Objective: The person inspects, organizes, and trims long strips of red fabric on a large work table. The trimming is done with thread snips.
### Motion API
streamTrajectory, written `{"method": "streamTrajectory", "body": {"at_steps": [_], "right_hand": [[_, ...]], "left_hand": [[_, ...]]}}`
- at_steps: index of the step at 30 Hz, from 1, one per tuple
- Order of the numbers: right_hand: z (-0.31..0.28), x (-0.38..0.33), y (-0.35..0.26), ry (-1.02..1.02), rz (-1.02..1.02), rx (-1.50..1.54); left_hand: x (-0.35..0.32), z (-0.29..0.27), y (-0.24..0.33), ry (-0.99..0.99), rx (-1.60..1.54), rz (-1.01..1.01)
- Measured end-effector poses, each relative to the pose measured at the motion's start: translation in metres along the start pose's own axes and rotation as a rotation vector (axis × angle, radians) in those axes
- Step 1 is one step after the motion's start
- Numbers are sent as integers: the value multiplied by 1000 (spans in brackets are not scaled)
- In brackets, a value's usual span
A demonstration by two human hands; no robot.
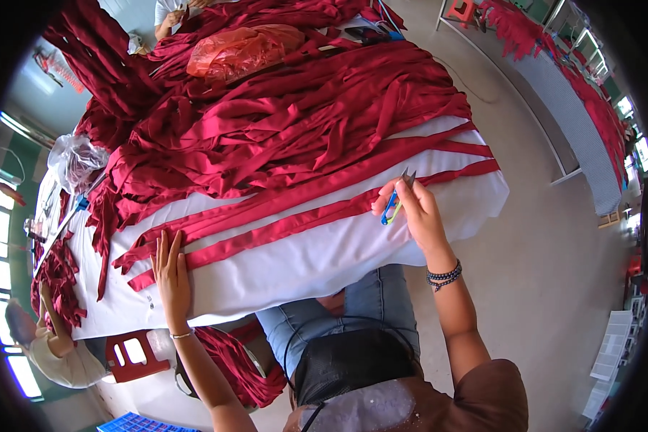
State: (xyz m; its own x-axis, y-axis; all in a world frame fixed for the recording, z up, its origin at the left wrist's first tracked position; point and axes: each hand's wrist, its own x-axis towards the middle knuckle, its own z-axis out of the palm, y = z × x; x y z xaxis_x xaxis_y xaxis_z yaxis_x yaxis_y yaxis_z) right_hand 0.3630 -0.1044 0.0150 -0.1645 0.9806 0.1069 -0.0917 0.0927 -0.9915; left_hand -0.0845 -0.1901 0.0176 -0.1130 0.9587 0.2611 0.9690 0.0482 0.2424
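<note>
My left hand [171, 273] lies flat, fingers together, on a long dark red fabric strip [281, 227] that runs across the white-covered table [295, 266]. My right hand [414, 209] holds small thread snips [396, 198] with a blue and yellow handle, blades pointing up, just above the right part of the same strip. A second red strip [317, 189] lies parallel behind it. A big heap of the same red strips [281, 122] covers the far half of the table.
An orange plastic bag [241, 50] sits on the heap at the back. A clear plastic bag [75, 160] lies at the table's left end. A red stool [133, 354] stands below left. Another person [50, 345] sits at the left. A second long table [576, 108] stands at right.
</note>
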Motion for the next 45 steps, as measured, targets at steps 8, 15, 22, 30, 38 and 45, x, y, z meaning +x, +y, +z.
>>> {"method": "streamTrajectory", "body": {"at_steps": [8,15,22,30,38,45], "right_hand": [[4,11,3,88,132,278],[1,14,6,73,127,287],[11,5,8,86,18,-25],[15,3,9,79,-57,-9],[12,3,8,73,-64,-21],[15,1,6,71,-68,-26]], "left_hand": [[4,-14,-29,-160,-90,-16],[7,-17,-41,-183,-165,-74],[51,-16,55,76,-54,76],[171,6,138,313,-167,455],[192,11,147,221,-112,633],[206,-3,134,71,-840,459]]}}
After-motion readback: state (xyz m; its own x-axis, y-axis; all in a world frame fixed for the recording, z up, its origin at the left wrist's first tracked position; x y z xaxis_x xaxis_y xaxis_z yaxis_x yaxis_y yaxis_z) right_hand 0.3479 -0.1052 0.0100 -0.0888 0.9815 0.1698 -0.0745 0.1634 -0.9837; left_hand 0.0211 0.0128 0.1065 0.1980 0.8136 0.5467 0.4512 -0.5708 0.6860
